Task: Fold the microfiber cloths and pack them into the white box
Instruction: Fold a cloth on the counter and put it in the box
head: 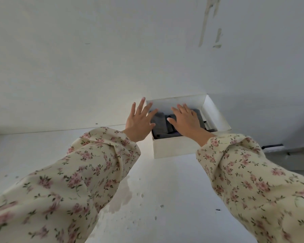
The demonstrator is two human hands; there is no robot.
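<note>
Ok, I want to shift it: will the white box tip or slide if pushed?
Probably slides: the box is low and wide on a smooth table. Likely light, since it looks like thin card holding soft cloths.

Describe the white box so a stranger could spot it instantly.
Follow the white table to its far edge by the wall. The open white box sits there, the only container, holding dark grey cloths, with the left hand and right hand spread over it.
</note>
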